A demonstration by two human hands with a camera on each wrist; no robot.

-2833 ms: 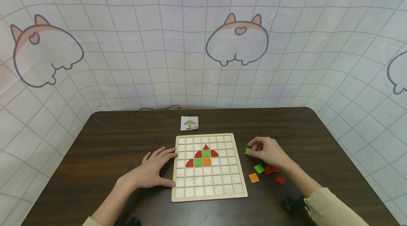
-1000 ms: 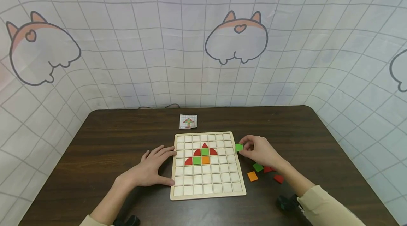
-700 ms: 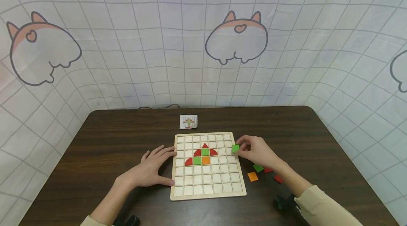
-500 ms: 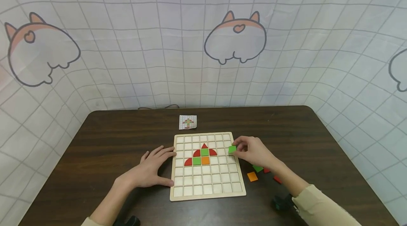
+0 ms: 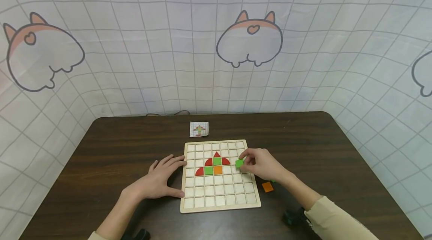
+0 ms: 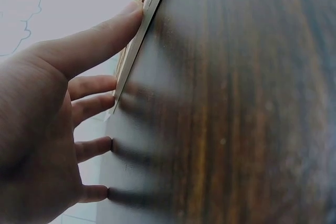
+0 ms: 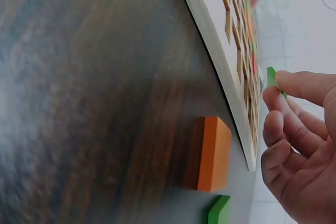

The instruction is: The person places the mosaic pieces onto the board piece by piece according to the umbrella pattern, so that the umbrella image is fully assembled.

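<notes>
We have the green block (image 5: 239,164) over the right part of the board (image 5: 230,199), pinched between thumb and fingertips of the right hand (image 5: 261,163); the gap between those fingers is narrow, just the block's own breadth. From the right wrist view it looks raised off the board, though we cannot judge by how much. The block is small, flat and sharp-cornered, and we would expect it to be light, stiff and hard to break, perhaps a little slick on its faces. The best hold, we think, is by two opposite edges, close to the top, so that the underside is left free and the fingertips do not catch on the board.

The left hand (image 5: 156,183) is spread wide at the left edge of the board, its thumb and two fingers touching that edge and the other two fingertips seeming to rest on the worktop (image 5: 135,135). We take the board to be light and stiff too, likely to slide if nudged, so its rim is a sensible place to brace it. Just off the board's right edge lie a loose orange block (image 5: 267,187) and, partly hidden by the right arm (image 5: 298,189) in the head view, a second green block (image 7: 219,211)
</notes>
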